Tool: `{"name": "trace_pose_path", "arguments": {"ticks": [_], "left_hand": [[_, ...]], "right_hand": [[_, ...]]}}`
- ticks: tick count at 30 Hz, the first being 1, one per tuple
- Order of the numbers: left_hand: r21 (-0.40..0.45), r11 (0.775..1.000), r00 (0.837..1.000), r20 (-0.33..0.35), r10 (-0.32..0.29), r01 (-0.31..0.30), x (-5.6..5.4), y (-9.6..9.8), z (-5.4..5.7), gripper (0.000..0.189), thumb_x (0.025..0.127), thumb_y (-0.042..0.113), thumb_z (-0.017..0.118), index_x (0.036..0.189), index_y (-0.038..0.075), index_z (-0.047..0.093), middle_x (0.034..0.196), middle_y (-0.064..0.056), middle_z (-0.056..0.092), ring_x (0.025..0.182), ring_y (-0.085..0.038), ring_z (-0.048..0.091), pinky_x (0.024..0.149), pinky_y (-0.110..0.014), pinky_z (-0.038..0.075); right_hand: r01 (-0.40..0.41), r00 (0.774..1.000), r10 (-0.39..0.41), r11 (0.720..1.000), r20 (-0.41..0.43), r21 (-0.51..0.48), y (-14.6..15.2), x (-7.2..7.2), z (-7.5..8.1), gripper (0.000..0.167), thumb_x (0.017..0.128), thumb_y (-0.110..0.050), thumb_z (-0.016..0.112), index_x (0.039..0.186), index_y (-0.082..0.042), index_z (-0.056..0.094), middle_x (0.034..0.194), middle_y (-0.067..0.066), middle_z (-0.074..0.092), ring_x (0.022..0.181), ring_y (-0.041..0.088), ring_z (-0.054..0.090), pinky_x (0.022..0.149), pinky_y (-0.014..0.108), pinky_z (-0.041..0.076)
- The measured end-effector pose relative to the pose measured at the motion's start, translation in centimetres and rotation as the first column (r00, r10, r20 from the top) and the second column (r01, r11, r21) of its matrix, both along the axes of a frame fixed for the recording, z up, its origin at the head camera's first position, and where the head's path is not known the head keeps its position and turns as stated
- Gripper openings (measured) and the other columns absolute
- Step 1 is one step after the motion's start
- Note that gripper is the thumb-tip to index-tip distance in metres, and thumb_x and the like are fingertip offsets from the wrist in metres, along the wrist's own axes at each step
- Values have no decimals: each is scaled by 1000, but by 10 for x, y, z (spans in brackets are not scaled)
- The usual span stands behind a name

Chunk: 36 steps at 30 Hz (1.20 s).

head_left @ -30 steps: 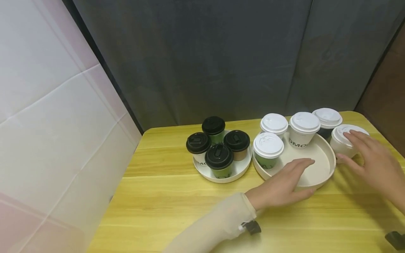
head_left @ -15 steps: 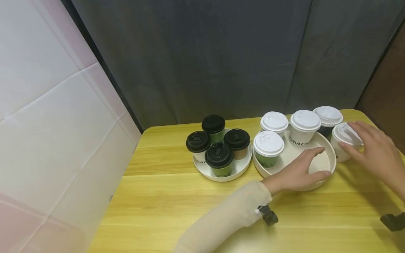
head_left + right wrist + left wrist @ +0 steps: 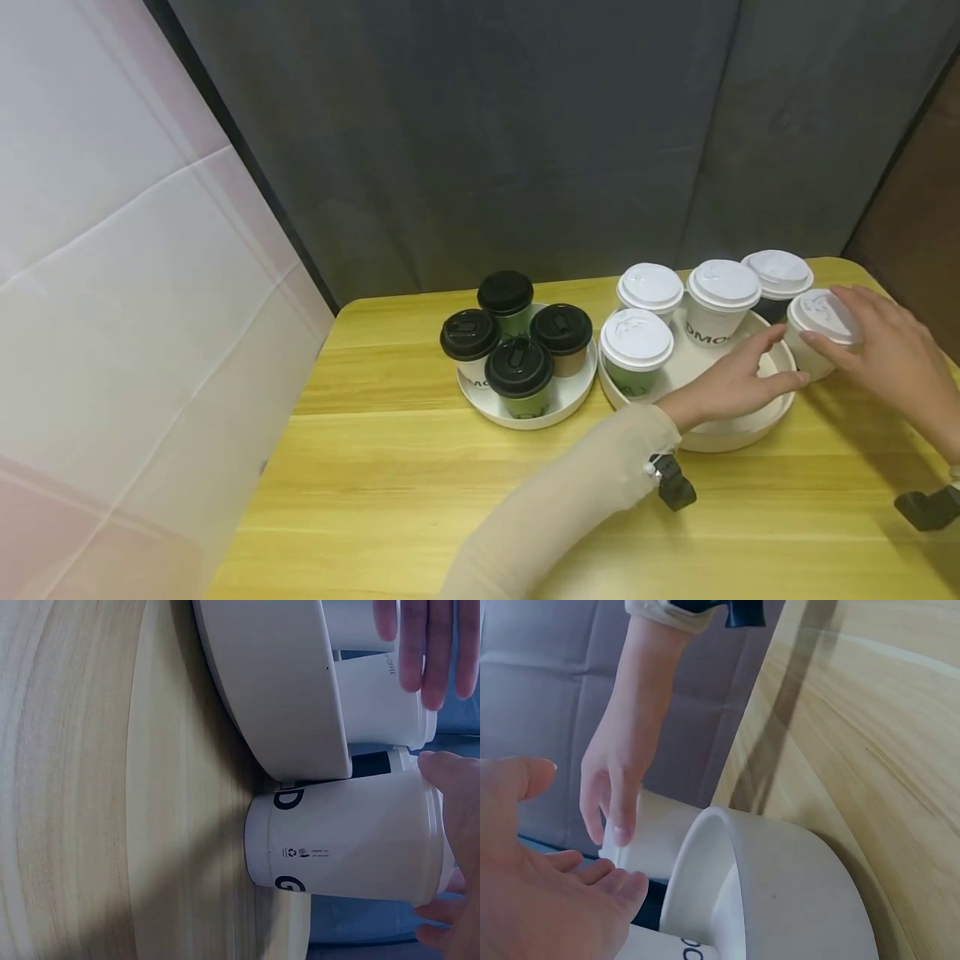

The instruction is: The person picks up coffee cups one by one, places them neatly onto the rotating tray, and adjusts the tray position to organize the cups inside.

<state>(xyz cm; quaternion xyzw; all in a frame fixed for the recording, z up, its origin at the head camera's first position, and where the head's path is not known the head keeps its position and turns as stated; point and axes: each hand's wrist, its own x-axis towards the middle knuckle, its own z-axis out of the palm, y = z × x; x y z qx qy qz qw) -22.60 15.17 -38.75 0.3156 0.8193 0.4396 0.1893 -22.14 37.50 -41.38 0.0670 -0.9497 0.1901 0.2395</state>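
Observation:
My right hand (image 3: 888, 358) holds a white paper coffee cup (image 3: 345, 832) by its white lid, thumb on one side and fingers on the other. This cup stands right beside the round cream tray (image 3: 720, 440), its base close to the wood. My left hand (image 3: 738, 383) reaches over the tray, fingers extended and thumb spread, palm toward the held cup; nothing is in it. On the tray are a green cup (image 3: 636, 346) with a white lid, a white lettered cup (image 3: 716, 321) and another white-lidded cup (image 3: 649, 287). Behind the tray's right side stands a dark cup (image 3: 776, 279) with a white lid.
Left of the tray, nearly touching it, a smaller white plate (image 3: 536, 421) bears several cups with black lids (image 3: 519, 367). The yellow wooden table (image 3: 375, 500) runs back to a dark grey curtain (image 3: 487, 150). A white panel (image 3: 112, 292) borders the left side.
My left hand has moved right across the tray toward the held cup. My right hand has shifted from lying over the lid to gripping it, and the cup looks slightly tilted.

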Motion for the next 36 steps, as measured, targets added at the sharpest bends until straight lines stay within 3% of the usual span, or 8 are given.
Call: {"name": "trace_pose_path", "arguments": {"ticks": [3, 9, 22, 31, 36], "left_hand": [[24, 999, 998, 45, 35, -36, -6, 4, -2, 65, 98, 32, 55, 156, 22, 28, 160, 12, 33, 145, -3, 35, 114, -15, 33], [34, 997, 995, 74, 72, -75, -11, 4, -5, 66, 99, 33, 54, 157, 19, 27, 161, 9, 31, 146, -4, 34, 116, -14, 30], [51, 996, 991, 115, 70, -76, -13, 10, -3, 68, 98, 31, 57, 157, 20, 26, 162, 11, 29, 146, -3, 34, 116, -14, 30], [42, 997, 990, 125, 60, -66, -13, 13, 2, 67, 98, 31, 56, 157, 24, 26, 161, 14, 29, 146, -2, 33, 116, -15, 31], [69, 996, 993, 115, 40, -48, -13, 13, 5, 67, 98, 30, 57, 157, 23, 26, 161, 12, 30, 147, -3, 32, 117, -16, 30]], "right_hand": [[-11, 1000, 11, 1000, -5, -6, 0, -1, 0, 63, 91, -33, 68, 138, 3, 47, 139, 35, 48, 115, 59, 45, 87, 72, 35], [6, 1000, -6, 1000, 28, -20, -1, -1, 2, 67, 91, -33, 68, 140, 5, 44, 139, 37, 46, 112, 61, 44, 87, 74, 34], [83, 994, -82, 996, 70, -9, -3, 5, 15, 74, 91, -42, 66, 142, 7, 41, 139, 40, 44, 111, 63, 42, 89, 75, 33], [119, 992, -117, 991, 45, -66, -11, 14, 34, 79, 90, -42, 66, 148, 3, 37, 144, 39, 40, 116, 65, 38, 94, 74, 29], [115, 993, -117, 984, -13, -138, -15, 18, 42, 77, 87, -37, 71, 147, 1, 41, 142, 39, 43, 116, 64, 39, 95, 69, 28]]}}
